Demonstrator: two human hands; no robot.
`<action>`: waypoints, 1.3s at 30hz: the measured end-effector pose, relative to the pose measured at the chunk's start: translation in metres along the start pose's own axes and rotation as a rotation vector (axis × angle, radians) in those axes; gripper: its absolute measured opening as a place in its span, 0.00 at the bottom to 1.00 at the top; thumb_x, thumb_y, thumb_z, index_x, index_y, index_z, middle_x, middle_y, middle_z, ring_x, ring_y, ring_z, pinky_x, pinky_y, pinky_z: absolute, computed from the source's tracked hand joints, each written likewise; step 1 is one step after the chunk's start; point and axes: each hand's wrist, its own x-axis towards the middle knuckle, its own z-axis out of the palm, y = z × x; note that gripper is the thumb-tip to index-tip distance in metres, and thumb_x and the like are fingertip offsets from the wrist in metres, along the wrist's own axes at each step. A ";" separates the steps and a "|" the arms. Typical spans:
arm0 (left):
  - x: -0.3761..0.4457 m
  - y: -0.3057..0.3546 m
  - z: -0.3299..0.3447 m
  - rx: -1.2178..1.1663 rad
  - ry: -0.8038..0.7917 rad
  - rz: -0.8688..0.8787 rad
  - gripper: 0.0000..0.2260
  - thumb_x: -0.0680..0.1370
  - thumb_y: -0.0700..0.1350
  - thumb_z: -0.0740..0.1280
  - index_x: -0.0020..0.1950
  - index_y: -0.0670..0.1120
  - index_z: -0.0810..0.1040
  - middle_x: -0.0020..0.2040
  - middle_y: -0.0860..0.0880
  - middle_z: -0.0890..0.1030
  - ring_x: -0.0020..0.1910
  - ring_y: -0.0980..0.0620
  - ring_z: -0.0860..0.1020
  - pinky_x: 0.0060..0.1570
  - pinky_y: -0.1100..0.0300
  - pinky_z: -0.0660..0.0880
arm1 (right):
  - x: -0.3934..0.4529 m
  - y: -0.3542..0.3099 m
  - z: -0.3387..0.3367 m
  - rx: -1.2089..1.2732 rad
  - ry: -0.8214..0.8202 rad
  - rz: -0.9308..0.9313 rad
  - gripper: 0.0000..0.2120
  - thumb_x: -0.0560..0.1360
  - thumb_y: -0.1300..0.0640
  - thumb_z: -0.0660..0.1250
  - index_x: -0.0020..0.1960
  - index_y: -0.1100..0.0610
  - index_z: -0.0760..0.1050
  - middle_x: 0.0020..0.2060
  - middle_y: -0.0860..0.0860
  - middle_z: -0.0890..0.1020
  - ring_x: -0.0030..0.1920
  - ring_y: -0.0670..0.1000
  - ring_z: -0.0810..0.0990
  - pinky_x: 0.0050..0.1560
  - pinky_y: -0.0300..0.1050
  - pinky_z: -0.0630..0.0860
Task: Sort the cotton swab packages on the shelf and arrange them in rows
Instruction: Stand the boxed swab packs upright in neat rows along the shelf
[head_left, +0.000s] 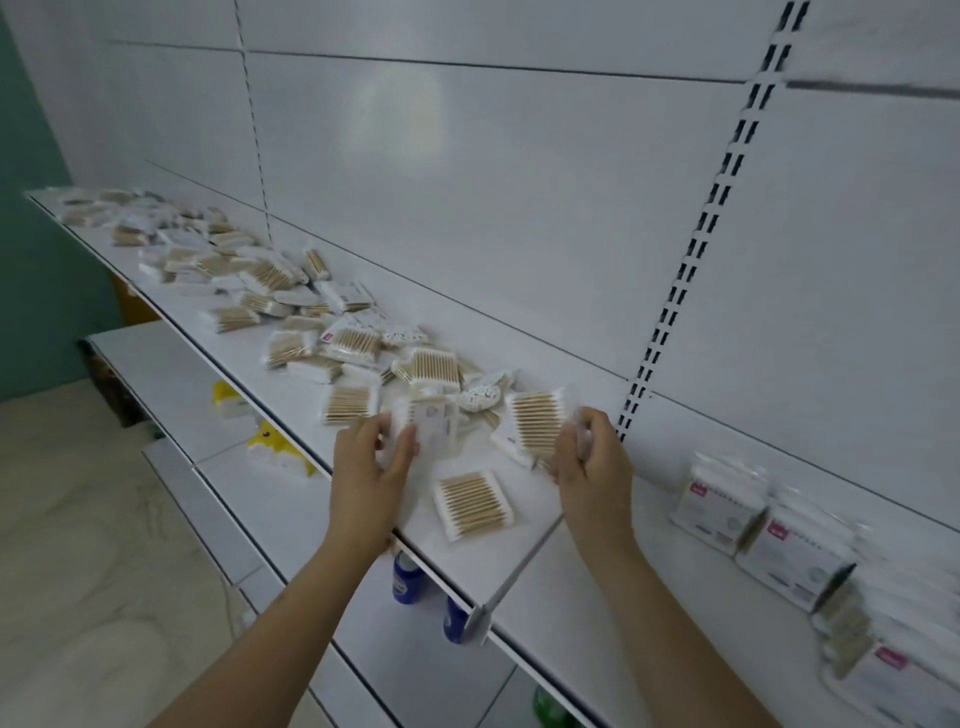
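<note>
- Here, a person stands at a white shelf (524, 571) and reaches both bare arms over its front edge.
- The left hand (371, 462) pinches a cotton swab package (431, 423) with its printed label side up, fingers curled round its near end.
- The right hand (592, 462) grips a second package (535, 423), swab sticks showing, by its right end.
- One loose package (472, 504) lies flat between the two hands, just behind the front edge.
- A scattered heap of packages (291, 306) runs leftward along the shelf towards its far left corner, many overlapping.
- Standing rows of packages (753, 525) sit upright to the right, near the back panel (519, 182); the picture blurs further right.
- To do this step well, I judge each held package should be turned label-forward and stood upright against the end of the existing rows, edges flush, one hand steadying the row.
- Open room: bare shelf lies between the right hand and the rows, enough for carrying across.
- Edges: a thin divider rail (519, 566) crosses the shelf near the right forearm and could snag a sliding package; the loose package could be knocked off the front edge.
- Lower shelves hold blue cans (408, 582) and yellow items (275, 444).
</note>
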 end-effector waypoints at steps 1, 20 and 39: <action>0.001 0.009 -0.002 -0.056 0.015 -0.012 0.12 0.81 0.50 0.65 0.38 0.59 0.70 0.38 0.57 0.72 0.42 0.53 0.72 0.40 0.60 0.65 | 0.002 -0.007 -0.004 0.063 -0.007 0.022 0.09 0.82 0.49 0.60 0.55 0.54 0.73 0.44 0.49 0.82 0.40 0.47 0.83 0.38 0.45 0.81; -0.004 0.111 0.089 -0.189 -0.651 0.267 0.14 0.80 0.46 0.66 0.62 0.61 0.75 0.49 0.63 0.78 0.49 0.61 0.77 0.49 0.63 0.75 | -0.029 -0.031 -0.181 -0.283 0.069 0.122 0.22 0.71 0.61 0.74 0.59 0.44 0.73 0.55 0.42 0.75 0.47 0.40 0.78 0.43 0.28 0.72; -0.044 0.135 0.195 -0.046 -0.836 0.278 0.17 0.73 0.46 0.75 0.57 0.50 0.73 0.50 0.48 0.78 0.46 0.50 0.80 0.47 0.55 0.78 | -0.029 0.019 -0.226 -1.124 -0.220 0.081 0.14 0.76 0.48 0.68 0.58 0.52 0.72 0.55 0.50 0.74 0.57 0.53 0.73 0.52 0.45 0.66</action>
